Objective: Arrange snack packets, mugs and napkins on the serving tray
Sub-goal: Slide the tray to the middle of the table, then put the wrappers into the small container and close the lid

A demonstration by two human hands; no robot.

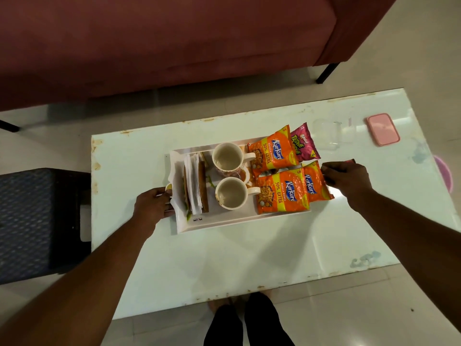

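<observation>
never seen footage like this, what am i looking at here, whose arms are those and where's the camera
There is no machine here. The one picture comes from a wide-angle camera worn on a person's head, looking down, so the two arms reaching in are that person's own.

They stand at a white table. On it sits a white tray holding two empty mugs, a stack of napkins in a holder, three orange snack packets and a pink packet.

The left hand grips the tray's left end. The right hand is closed at the tray's right end, beside the packets; what it holds is hidden. Further right lie a clear container and a pink lid.
</observation>
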